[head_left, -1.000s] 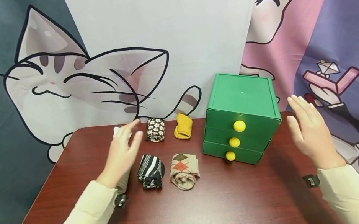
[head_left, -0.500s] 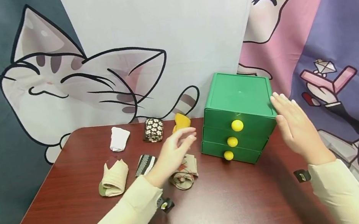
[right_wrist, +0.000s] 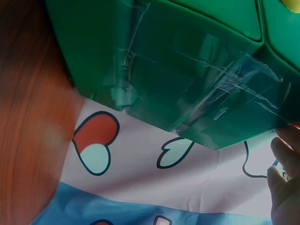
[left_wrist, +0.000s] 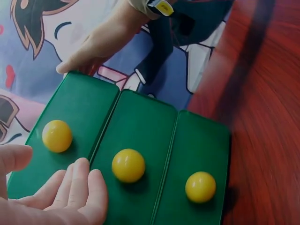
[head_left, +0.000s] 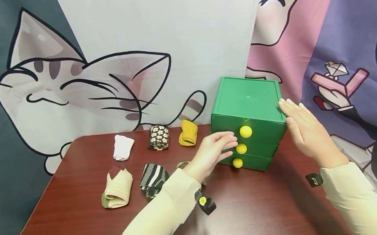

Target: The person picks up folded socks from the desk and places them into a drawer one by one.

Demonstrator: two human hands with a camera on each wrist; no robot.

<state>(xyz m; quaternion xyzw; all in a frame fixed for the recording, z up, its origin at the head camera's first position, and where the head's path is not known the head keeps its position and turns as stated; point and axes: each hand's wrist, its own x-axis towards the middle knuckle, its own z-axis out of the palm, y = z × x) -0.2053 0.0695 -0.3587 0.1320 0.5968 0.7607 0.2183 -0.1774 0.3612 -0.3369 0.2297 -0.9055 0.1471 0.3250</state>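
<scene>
With the green box (head_left: 248, 98) as the clock's middle, there is lots of room at 6 o'clock, over the bare worktop (head_left: 247, 214). The cloth (head_left: 176, 34) blocks the way at 12 o'clock, behind the box. At 3 o'clock the right fingers (head_left: 296, 112) are in the way by the top edge. At 9 o'clock there is just a small gap before the yellow sock (head_left: 188, 133). The left fingers (left_wrist: 78, 183) block 8 o'clock, and the top knob (left_wrist: 57, 136) pokes out near them.

Cream sleeves (head_left: 153, 222); black wrist cameras (head_left: 207, 207) (each with a yellow marking (left_wrist: 164, 8)).
</scene>
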